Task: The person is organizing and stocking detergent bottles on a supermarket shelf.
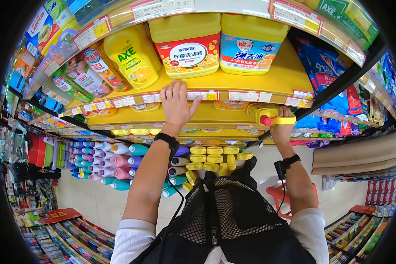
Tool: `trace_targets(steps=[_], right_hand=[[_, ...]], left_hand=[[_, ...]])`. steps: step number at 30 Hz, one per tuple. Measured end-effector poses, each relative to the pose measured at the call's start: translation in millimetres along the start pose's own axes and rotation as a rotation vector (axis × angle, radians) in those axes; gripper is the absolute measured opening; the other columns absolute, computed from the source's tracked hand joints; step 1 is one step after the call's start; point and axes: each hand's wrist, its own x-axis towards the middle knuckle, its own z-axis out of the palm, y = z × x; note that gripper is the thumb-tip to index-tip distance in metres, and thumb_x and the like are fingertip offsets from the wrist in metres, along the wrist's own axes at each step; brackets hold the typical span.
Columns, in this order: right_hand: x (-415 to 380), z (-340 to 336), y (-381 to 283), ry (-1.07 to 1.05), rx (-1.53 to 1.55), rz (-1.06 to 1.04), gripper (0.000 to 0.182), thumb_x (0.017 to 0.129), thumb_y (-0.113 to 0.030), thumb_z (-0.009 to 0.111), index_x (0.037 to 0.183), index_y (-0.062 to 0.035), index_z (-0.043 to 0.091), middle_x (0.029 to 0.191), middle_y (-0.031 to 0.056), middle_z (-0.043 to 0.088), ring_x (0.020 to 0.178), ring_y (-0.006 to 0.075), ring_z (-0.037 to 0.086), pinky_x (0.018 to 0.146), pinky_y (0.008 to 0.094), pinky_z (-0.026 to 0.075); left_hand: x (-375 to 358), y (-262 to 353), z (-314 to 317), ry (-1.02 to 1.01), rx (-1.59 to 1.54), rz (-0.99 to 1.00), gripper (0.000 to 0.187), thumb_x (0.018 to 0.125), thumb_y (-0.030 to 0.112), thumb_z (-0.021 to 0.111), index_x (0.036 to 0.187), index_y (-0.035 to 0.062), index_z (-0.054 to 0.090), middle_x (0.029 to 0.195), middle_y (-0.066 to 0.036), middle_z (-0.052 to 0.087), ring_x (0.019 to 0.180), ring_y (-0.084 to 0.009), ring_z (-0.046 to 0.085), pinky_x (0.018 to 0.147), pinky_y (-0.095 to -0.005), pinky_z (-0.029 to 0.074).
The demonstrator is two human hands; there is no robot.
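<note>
My left hand (178,103) rests on the front edge of the yellow shelf (198,84), its fingers flat over the price strip and the thumb apart. To the right and lower, my right hand (282,123) is wrapped round a yellow jug (257,113) with a red cap, at the edge of the lower shelf; part of the jug is hidden. Above my left hand stands a large yellow jug with a red label (188,53). Beside it is one with a blue label (249,53). A yellow AXE bottle (131,59) stands to the left.
Many yellow bottles (214,159) and rows of coloured bottles (119,161) stand on the floor below. A red stool (275,193) is by my right arm. Blue bags (328,83) fill the shelf at right. A black mesh bag (237,207) hangs at my front.
</note>
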Motion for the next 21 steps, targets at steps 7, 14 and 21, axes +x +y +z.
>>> trace_targets(steps=[7, 14, 21], right_hand=[[0.1, -9.3, -4.2, -0.037, -0.018, -0.064, 0.059, 0.071, -0.007, 0.07, 0.126, -0.0036, 0.05, 0.128, 0.0133, 0.053, 0.125, 0.0325, 0.049, 0.094, 0.0544, 0.035], [-15.8, -44.7, -2.8, -0.048, 0.071, -0.128, 0.061, 0.068, -0.009, 0.075, 0.124, -0.0024, 0.052, 0.126, 0.0159, 0.054, 0.123, 0.0352, 0.05, 0.096, 0.0519, 0.037], [-9.6, -125.5, -8.8, -0.09, 0.175, -0.218, 0.066, 0.063, -0.009, 0.08, 0.122, -0.0023, 0.051, 0.124, 0.0165, 0.054, 0.119, 0.0384, 0.052, 0.098, 0.0506, 0.044]], left_hand=[[0.8, 3.0, -1.6, -0.002, -0.032, -0.004, 0.06, 0.086, 0.046, 0.068, 0.121, -0.0008, 0.053, 0.122, -0.016, 0.055, 0.119, -0.0339, 0.048, 0.103, -0.0505, 0.033], [2.7, 6.9, -3.0, 0.013, -0.031, -0.004, 0.06, 0.085, 0.045, 0.069, 0.121, -0.0004, 0.053, 0.122, -0.016, 0.055, 0.118, -0.0333, 0.048, 0.103, -0.0496, 0.033], [2.2, 8.6, 0.8, 0.041, -0.025, 0.003, 0.061, 0.084, 0.046, 0.07, 0.119, -0.0002, 0.053, 0.121, -0.015, 0.055, 0.117, -0.0324, 0.049, 0.102, -0.0491, 0.034]])
